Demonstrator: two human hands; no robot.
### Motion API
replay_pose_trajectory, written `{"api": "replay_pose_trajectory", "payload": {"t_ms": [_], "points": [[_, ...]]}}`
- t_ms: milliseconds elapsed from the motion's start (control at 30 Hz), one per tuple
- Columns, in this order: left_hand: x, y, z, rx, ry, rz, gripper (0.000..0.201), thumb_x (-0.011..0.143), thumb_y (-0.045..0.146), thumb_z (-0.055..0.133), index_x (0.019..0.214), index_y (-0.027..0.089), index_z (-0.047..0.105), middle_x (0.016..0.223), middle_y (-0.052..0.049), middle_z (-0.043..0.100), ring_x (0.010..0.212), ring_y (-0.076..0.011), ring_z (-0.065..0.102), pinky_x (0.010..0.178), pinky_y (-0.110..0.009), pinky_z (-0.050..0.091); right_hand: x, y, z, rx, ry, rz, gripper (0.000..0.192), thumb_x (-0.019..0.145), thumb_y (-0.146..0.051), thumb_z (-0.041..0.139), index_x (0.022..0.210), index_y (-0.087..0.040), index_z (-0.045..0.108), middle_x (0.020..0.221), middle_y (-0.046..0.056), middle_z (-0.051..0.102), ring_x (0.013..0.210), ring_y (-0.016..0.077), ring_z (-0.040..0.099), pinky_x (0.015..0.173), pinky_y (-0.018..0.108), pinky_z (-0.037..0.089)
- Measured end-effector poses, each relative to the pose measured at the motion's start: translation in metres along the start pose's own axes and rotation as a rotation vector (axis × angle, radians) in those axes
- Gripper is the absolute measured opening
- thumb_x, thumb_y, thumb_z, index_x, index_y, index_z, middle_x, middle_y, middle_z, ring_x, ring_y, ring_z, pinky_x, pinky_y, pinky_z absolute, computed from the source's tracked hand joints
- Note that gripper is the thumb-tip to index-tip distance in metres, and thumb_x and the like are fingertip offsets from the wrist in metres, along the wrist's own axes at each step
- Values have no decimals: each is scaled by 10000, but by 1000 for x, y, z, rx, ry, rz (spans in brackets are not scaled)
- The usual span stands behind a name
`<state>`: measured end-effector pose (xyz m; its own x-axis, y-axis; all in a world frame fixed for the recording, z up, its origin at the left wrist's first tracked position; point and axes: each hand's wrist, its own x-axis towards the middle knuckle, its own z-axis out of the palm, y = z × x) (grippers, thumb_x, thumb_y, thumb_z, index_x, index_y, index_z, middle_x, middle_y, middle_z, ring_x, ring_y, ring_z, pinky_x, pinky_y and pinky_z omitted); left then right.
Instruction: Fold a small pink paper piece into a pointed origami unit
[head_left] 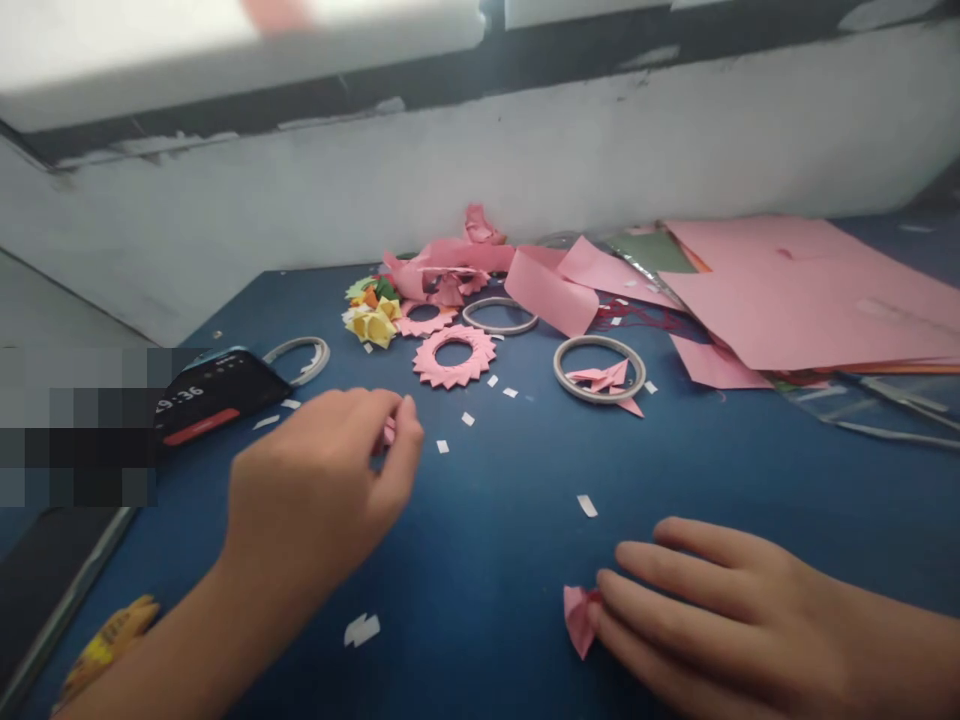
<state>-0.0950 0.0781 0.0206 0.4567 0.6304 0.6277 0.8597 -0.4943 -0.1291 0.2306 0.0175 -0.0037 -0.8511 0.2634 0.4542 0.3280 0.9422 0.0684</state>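
Observation:
Toward the left, my left hand [319, 475] is closed in a pinch, with thumb against forefinger. A small pink paper piece [386, 433] shows between them, mostly hidden by the fingers. At the lower right, my right hand [720, 610] is low over the blue table, its fingers long and slightly spread. Its foremost fingertips hold a small folded pink paper piece [580, 620] by one edge; the thumb is out of sight. Beyond the left hand lies a pink folded-paper ring [427, 372] with a zigzag rim.
A phone [217, 395] leans at left. White rolls, including a tape ring [559, 372], lie among pink strips [551, 290]. A yellow paper flower [375, 322] sits behind. Pink sheets [810, 310] are stacked right; scissors [907, 400] lie beside them. White paper scraps [363, 630] are scattered around.

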Motion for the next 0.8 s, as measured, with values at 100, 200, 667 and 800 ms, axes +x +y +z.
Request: {"api": "replay_pose_trajectory", "payload": {"t_ms": [100,200,667,800], "points": [[6,-25,16,58,14,35,386,1193,262,512,928,208,787,810,-83,772,794,-305,740,670,-397,471,1,4,-1,1,13,-28,410,1241,-153,501,1262,-195,908,1091,19,911,877,154,800,754,358,653],[10,-37,38,27,-77,102,378,1175,309,516,1206,171,867,1167,-163,888,1080,-371,830,917,-482,642,1,4,-1,39,75,-1,422,1245,-127,470,1223,-182,888,1046,18,907,820,145,798,737,353,645],[-12,-2,40,-207,-233,293,427,1236,309,476,1487,223,811,1472,-143,871,1309,-333,851,1105,-515,722,-29,66,45,-256,269,371,204,1127,-101,669,1263,-176,801,1145,112,870,1041,251,817,870,403,665],[-15,-2,44,-263,-266,333,423,1206,274,520,1513,216,805,1488,-161,867,1276,-330,877,1066,-497,766,-48,88,55,-330,221,538,444,1162,-473,813,1515,-216,733,1532,134,740,1294,306,775,1090,537,703]]}}
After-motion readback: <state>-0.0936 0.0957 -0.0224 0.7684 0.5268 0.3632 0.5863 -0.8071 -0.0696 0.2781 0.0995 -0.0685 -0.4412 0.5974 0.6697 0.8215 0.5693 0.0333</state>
